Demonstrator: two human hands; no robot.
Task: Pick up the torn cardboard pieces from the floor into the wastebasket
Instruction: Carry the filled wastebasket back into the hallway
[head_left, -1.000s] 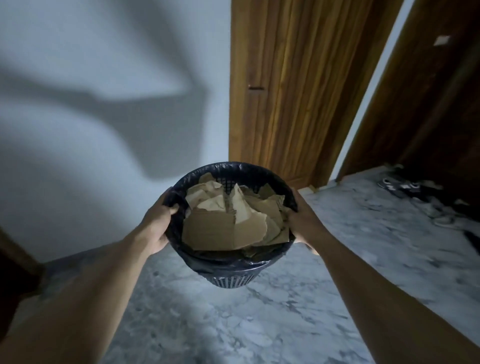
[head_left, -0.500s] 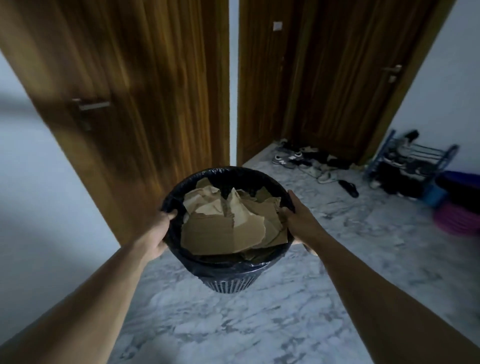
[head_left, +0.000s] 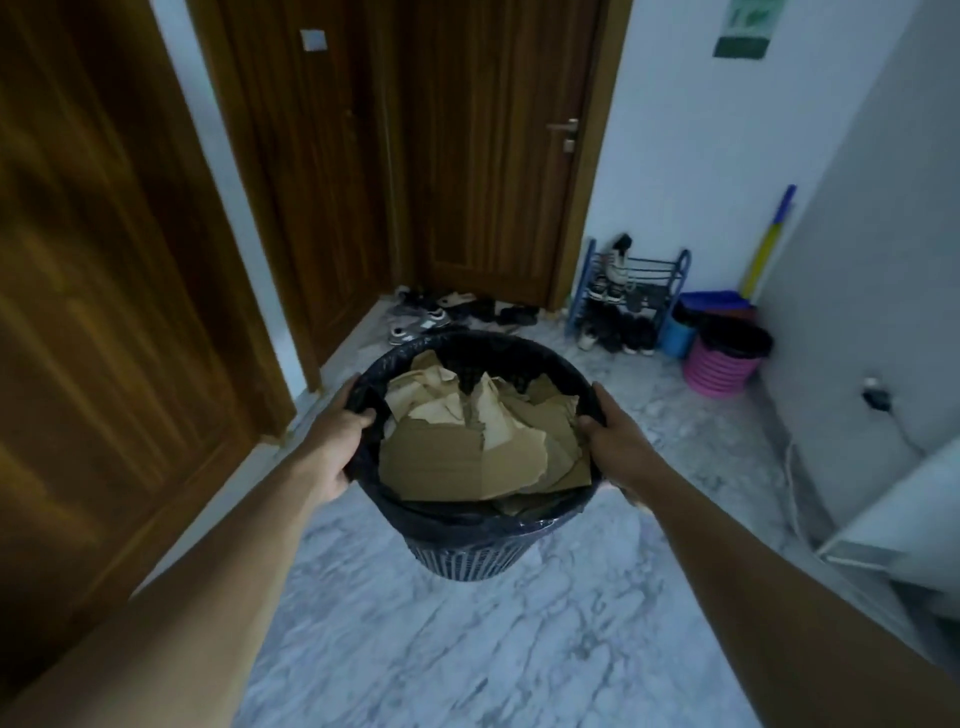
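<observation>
While held off floor, wastebasket (head_left: 470, 545) btwn both hands, left hand (head_left: 332, 447) & right hand (head_left: 621, 441) clamped on rim, cardboard pieces (head_left: 467, 441) inside.

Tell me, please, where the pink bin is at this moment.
In the head view, the pink bin stands on the marble floor at the far right, beside the shoe rack and against the wall.

Dim light. A grey-veined marble floor (head_left: 467, 649) runs to white walls (head_left: 685, 156). Brown wooden doors (head_left: 493, 171) stand left and ahead, shoes (head_left: 415, 325) scattered at their foot. A blue shoe rack (head_left: 631, 296) stands against the wall, a pink bin (head_left: 719, 366) beside it, a broom (head_left: 769, 244) leaning behind.
</observation>
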